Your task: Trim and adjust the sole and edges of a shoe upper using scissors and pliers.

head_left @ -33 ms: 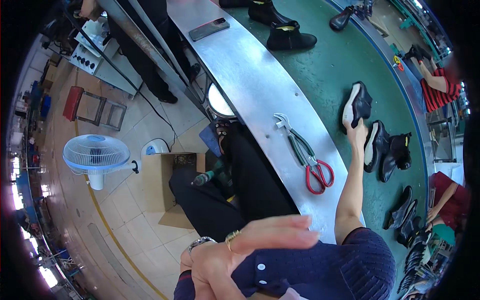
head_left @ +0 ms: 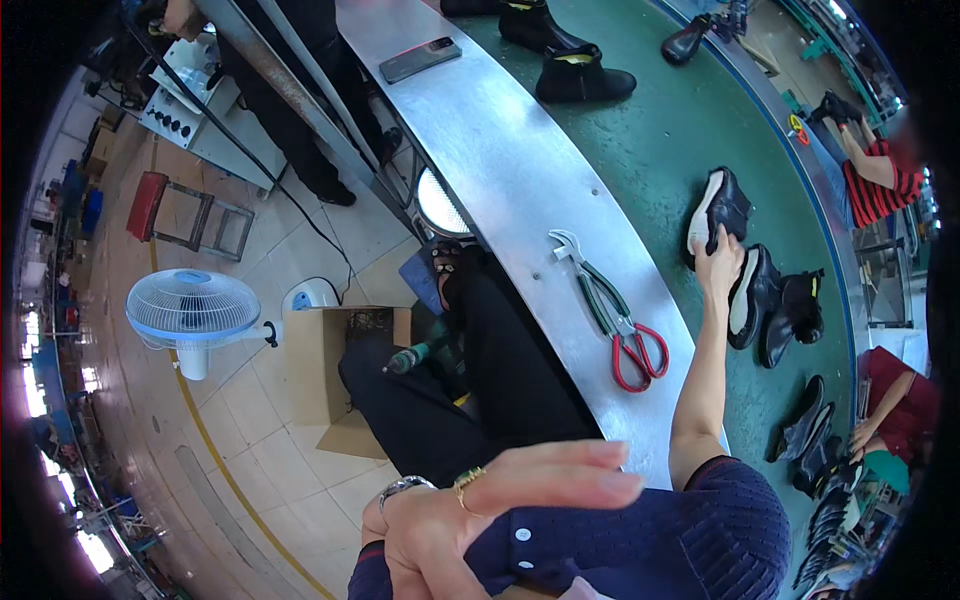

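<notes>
On the green belt, my right hand (head_left: 718, 268) reaches out and grips the near end of a black shoe (head_left: 733, 205), which lies on its side with its pale sole showing. My left hand (head_left: 500, 490) is raised in front of my body, its fingers stretched out and holding nothing. Beside my right forearm, a pair of lasting pincers (head_left: 608, 310) with green and red handles lies on the metal ledge (head_left: 505, 150). Close to my right hand are another black shoe with a pale sole (head_left: 755, 298) and a black ankle boot (head_left: 792, 320).
Farther up the green belt (head_left: 655, 140) stand black ankle boots (head_left: 585, 78). A phone (head_left: 420, 60) rests on the ledge. To my left are an open cardboard box (head_left: 320, 365), a fan (head_left: 192, 310) and a red-topped stool (head_left: 150, 207). Co-workers are across the belt.
The gripped shoe and my right hand have shifted slightly to the right. Other shoes on the belt sit a little nearer. My left hand stays almost in place.
</notes>
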Tool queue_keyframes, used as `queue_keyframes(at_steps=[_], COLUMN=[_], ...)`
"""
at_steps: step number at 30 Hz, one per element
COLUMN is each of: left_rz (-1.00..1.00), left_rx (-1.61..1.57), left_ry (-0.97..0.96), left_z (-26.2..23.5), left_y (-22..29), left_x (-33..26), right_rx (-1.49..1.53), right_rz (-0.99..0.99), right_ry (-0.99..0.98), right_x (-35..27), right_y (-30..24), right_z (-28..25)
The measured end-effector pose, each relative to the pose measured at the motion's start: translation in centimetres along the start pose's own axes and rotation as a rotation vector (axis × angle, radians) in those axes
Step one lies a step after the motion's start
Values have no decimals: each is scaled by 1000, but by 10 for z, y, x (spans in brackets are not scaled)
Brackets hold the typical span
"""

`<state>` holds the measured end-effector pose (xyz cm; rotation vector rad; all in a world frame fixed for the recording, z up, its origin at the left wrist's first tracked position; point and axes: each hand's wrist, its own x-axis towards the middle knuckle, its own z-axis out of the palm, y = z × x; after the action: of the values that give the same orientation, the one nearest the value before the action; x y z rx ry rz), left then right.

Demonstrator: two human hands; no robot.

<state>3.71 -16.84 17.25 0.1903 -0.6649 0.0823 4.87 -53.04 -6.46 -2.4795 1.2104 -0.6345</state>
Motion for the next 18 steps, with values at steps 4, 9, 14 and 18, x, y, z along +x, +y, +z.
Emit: queue_keyframes(at_steps=[4, 9, 14, 18], left_rz=[-33, -485, -614, -758], left_rx=[198, 364, 371, 606], left_ry=[-78, 111, 90, 140], left_z=[-19, -34, -63, -79], left_y=[13, 55, 78, 104], left_x=[15, 29, 12, -4], right_rx=[21, 317, 288, 378], right_rz=[-413, -550, -545, -393], right_ry=[31, -233, -104, -201], right_x=[34, 80, 136, 147], right_y=[-62, -205, -259, -242], right_z=[29, 99, 188, 189])
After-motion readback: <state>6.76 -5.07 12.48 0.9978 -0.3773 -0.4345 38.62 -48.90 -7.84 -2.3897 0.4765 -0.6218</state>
